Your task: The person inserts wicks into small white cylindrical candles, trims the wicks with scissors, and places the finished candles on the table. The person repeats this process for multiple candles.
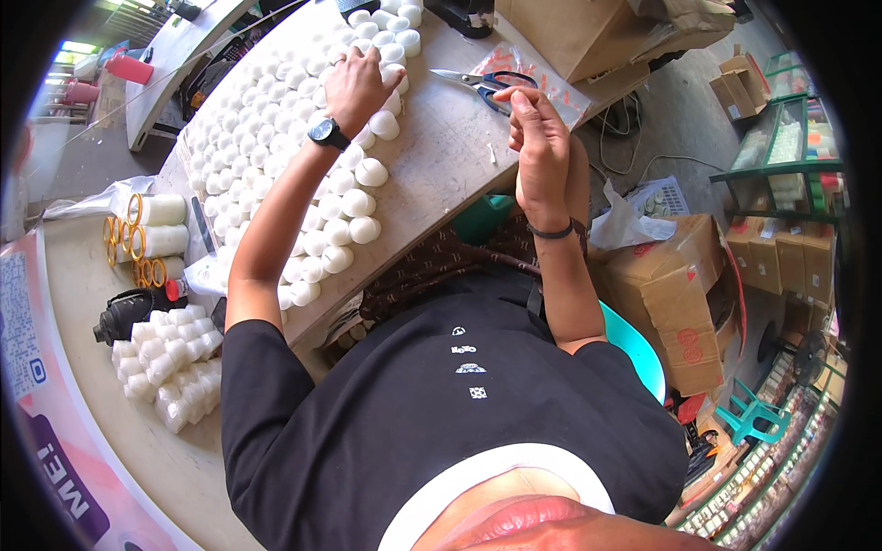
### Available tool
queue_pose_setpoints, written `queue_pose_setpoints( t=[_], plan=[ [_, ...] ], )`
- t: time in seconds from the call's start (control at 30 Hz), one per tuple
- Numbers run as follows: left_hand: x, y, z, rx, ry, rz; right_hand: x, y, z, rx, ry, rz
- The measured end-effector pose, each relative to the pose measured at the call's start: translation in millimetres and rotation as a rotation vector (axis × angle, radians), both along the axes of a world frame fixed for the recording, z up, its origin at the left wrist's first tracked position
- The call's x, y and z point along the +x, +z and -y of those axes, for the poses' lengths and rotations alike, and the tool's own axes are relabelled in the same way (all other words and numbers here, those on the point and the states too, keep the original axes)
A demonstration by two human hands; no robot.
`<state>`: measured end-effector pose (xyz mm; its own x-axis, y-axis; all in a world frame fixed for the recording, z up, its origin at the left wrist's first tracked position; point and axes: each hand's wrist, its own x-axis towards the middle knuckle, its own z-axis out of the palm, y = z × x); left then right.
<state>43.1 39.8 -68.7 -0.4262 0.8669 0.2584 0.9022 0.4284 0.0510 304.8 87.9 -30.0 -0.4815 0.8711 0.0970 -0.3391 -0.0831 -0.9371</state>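
Observation:
Many small white candles (276,119) with rounded tops stand packed together on the grey table. My left hand (361,89), with a dark watch at the wrist, lies over their far right edge, fingers apart and touching the tops. My right hand (540,147) is raised over the table's right side, its thumb and index finger pinched together. Whatever lies in that pinch is too small to make out. Just beyond these fingers a pair of scissors (478,79) with dark blue handles rests partly on a clear plastic bag (548,84) with red print.
Wrapped packs of white candles (170,354), a black flask (127,314) and white rolls with golden rings (158,227) stand at the left. Cardboard boxes (661,321) sit on the floor at right, near a green stool (753,413) and green shelves (781,170).

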Motion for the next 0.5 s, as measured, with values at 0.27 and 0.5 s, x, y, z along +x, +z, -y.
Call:
queue_pose_setpoints(
  t=[0.27, 0.5],
  plan=[
    [19.4, -6.0, -11.6, -0.034, 0.015, -0.112, 4.5, -6.4, 1.1, 0.151, -0.035, -0.017],
    [13.0, 13.3, -10.6, 0.054, -0.099, 0.253, 16.6, 7.2, -2.0, 0.285, 0.037, 0.266]
  ],
)
